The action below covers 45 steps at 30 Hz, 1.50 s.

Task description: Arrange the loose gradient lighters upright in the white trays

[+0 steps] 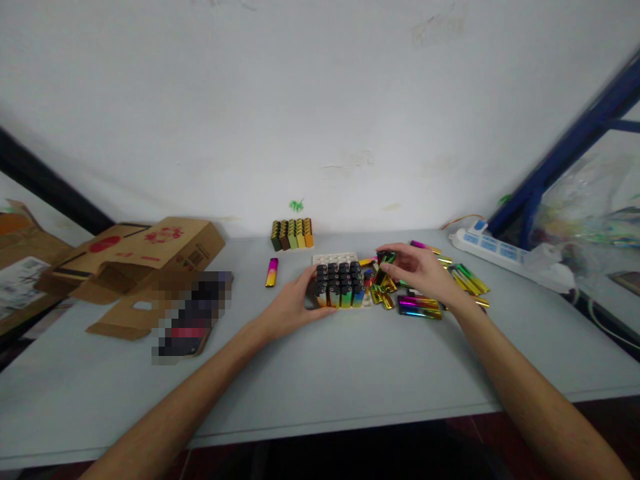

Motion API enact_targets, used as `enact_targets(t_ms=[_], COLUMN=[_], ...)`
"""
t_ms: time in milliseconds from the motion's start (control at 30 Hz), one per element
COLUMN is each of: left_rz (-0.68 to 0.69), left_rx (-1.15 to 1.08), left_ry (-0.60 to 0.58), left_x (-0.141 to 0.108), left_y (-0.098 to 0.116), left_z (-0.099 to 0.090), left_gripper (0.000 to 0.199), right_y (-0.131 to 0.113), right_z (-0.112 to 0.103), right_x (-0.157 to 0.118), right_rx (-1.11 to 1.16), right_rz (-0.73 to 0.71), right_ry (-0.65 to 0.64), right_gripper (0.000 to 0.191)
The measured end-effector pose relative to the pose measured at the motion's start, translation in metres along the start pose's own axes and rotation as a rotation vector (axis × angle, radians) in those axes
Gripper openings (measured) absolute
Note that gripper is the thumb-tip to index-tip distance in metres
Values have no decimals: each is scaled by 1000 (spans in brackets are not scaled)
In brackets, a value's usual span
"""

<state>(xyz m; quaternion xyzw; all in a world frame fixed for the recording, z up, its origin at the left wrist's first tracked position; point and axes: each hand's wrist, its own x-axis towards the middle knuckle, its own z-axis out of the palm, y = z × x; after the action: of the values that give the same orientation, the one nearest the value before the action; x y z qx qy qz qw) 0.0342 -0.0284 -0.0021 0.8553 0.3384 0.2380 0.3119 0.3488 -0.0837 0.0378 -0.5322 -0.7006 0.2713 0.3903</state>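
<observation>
A block of upright lighters point(340, 283) with black tops and multicoloured bodies stands in rows on the table. My left hand point(295, 300) is closed round its left side, thumb along the front and fingers behind. To the right of the block, my right hand point(420, 267) pinches a dark, shiny lighter point(386, 259) between thumb and fingers. Beneath that hand lie small gold metallic pieces point(384, 293). A white slotted tray point(335, 258) shows behind the block; its remainder is covered.
Shiny metallic sleeves or lighter bodies point(420, 307) lie at the right. A second lighter block point(293, 235) stands by the wall, with one pink-yellow lighter point(271, 273) before it. Left are an open cardboard box point(155, 247) and a blurred phone point(193, 323); a power strip point(510, 257) is far right.
</observation>
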Motion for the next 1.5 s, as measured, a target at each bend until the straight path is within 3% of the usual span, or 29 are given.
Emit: enact_targets(t_ms=[167,400,600,733,833,967,1100,1233,1333,1500], left_rz=[7,3,3,8,7,1,3,-8,-2,5], left_rx=[23,11,39,59,61,53,55,61,47,56], left_ry=[9,10,18,8,14,12,11,5,6,6], left_x=[0,-1,-1,-1,0,0,-1,-1,-1,-1], left_y=[-1,1,-1,-3,-4,-4,-3,-3,-3,-4], left_z=[1,0,1,2,2,2,1,1,2,2], left_gripper=[85,83,86,87,88,86,87,88,87,88], right_y=[2,8,0,-8,-6,-2,-6,-7,-1,11], right_z=[2,9,5,6,14,20,10,0,1,6], right_x=[2,5,2,-1,-2,-1,-1,0,3,6], right_rx=[-296,-422,-255,-48,-32,-61,18,-295,-509,-624], right_rz=[-6,-12,-85,-148,-136,-158,-109,-135,-128,-102], right_ry=[-12,-20,-26,-138,-182,-103,49,132,57,-32], right_gripper=[38,42,34,35,36,30,38,34,30,29])
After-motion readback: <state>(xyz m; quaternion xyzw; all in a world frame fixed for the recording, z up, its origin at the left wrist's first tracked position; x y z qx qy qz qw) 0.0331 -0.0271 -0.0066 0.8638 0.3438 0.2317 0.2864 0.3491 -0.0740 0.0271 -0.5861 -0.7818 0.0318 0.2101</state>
